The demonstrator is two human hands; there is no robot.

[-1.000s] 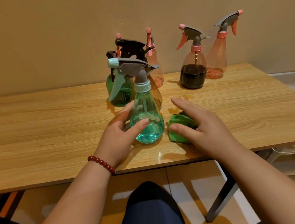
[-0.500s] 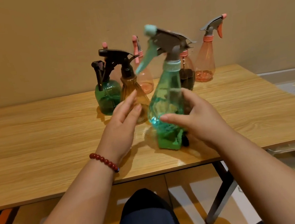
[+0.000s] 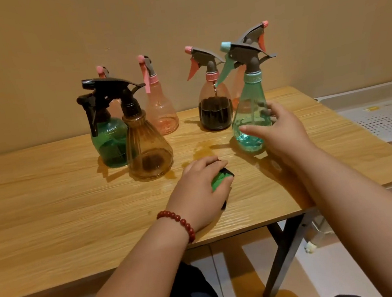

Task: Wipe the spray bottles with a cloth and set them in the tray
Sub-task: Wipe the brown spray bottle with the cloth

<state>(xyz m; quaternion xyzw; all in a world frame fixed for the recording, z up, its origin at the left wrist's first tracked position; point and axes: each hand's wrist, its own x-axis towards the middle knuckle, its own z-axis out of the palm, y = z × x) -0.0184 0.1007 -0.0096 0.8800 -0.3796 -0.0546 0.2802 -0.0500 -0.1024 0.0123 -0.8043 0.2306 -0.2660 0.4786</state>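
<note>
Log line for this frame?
left hand: grips green cloth on table | right hand: holds teal bottle | tray: right of table

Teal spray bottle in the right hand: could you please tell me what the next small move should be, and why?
Probably bring the green cloth up to the teal spray bottle and start wiping. The right hand grips its body, while the left hand holds the cloth on the wooden table, apart from it. The white tray lies to the right.
</note>
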